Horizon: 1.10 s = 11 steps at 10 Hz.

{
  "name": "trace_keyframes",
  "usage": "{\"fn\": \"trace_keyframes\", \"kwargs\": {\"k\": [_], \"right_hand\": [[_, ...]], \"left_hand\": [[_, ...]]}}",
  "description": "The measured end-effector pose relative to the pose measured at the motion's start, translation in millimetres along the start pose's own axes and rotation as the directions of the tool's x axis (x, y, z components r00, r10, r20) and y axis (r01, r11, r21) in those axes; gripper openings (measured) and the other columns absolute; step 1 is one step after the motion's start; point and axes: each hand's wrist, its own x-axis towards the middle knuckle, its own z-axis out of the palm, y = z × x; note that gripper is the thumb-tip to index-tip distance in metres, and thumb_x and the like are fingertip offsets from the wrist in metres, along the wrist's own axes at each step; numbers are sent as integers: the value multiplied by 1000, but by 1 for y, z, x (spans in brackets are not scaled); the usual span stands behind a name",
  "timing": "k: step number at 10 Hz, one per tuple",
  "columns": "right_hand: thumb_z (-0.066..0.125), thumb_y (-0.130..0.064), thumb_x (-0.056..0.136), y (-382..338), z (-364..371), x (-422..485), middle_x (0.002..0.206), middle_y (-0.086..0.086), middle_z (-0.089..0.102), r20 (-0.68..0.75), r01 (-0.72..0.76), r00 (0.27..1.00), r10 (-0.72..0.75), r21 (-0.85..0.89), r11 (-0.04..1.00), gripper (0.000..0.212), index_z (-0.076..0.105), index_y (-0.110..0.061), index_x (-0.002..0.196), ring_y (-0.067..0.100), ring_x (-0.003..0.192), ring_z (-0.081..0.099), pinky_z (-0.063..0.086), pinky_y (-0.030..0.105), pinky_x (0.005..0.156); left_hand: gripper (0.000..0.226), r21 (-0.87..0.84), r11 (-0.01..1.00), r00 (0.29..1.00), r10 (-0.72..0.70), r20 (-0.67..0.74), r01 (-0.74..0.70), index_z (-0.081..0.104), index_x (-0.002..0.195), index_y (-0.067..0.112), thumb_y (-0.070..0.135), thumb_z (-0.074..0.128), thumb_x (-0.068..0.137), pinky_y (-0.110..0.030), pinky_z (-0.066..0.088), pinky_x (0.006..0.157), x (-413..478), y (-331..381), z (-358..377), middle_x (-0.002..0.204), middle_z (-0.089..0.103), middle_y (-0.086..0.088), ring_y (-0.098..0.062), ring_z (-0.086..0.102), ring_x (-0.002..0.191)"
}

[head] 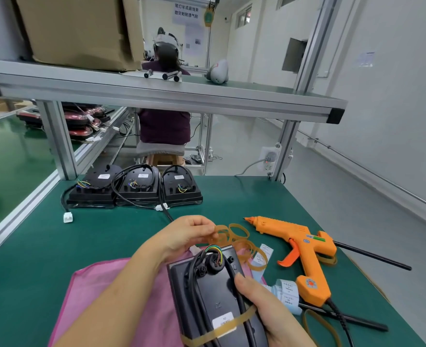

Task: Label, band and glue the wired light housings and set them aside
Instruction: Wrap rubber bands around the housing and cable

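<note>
A black light housing (214,294) with a white label and a black cable lies over a pink cloth (121,296) at the near edge. One tan rubber band (222,326) runs across its near end. My right hand (264,306) grips the housing's right side, thumb on the cable. My left hand (184,236) reaches past the housing's far end and pinches a band from the loose pile of rubber bands (239,236). An orange glue gun (299,249) lies on the mat to the right. Three finished housings (134,186) stand in a row at the back.
A roll of white labels (287,294) lies beside the glue gun's base, and black glue sticks (372,256) lie near it. An aluminium shelf frame (156,96) spans overhead with a cardboard box (81,31). A person sits with their back turned beyond the green table (56,241).
</note>
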Motion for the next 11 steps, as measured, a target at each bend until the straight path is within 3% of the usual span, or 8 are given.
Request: {"fn": "trace_keyframes", "kwargs": {"k": [1,3,5,6,7,8,9,11], "right_hand": [[83,-37,70,-2,6,8,125,14,65,78,42,996,-48,76,996,58,68,-17,122,30,115,63,54,35,89],[87,-27,66,-4,13,13,126,21,63,150,21,988,-49,185,982,58,69,-18,120,36,114,62,55,39,88],[79,-28,73,-5,14,10,131,18,60,113,40,992,-51,103,994,66,55,-16,133,35,123,57,46,43,103],[83,-32,71,-7,13,9,133,16,59,126,46,990,-59,101,994,72,53,-18,135,34,125,55,46,41,103],[80,-35,75,-11,18,8,138,20,54,127,59,989,-71,95,994,78,46,-12,141,38,129,50,37,48,111],[78,-31,78,-14,20,12,145,24,45,124,105,986,-115,88,991,87,33,-6,148,42,135,41,26,55,116],[78,-28,78,-22,24,15,147,20,44,160,121,977,-143,140,983,88,30,-8,149,39,135,42,36,49,111],[86,-21,66,-19,24,16,134,26,55,199,55,976,-91,176,983,72,57,-14,132,42,119,57,52,47,93]], "left_hand": [[6,-88,996,1000,-8,23,10,63,81,8,14,65,79,-25,54,70,-4,-1,-2,81,72,-12,-19,67,71],[5,-107,994,1000,-21,-13,19,58,89,4,3,55,92,-26,53,74,-3,-7,1,101,68,-18,-25,64,88],[15,4,1000,991,28,-134,-27,62,82,17,10,56,93,-26,38,75,-1,-3,3,78,69,9,-7,57,79],[14,-187,981,986,19,-163,-50,60,83,16,12,53,94,-28,38,72,-3,2,2,75,68,3,-10,58,74],[4,-278,960,992,-13,-123,-22,58,83,14,17,56,85,-28,38,71,-9,4,1,73,66,1,-12,57,72],[7,-347,935,997,-62,43,73,56,81,10,14,58,86,-27,44,67,-24,5,0,71,61,-3,-15,55,66],[9,-248,958,983,-108,151,143,59,78,9,15,63,84,-25,51,61,-40,7,3,72,62,-4,-13,59,61],[19,-146,980,987,-118,110,133,63,79,12,26,74,74,-25,50,63,-61,10,1,76,64,-4,-13,60,65]]}}
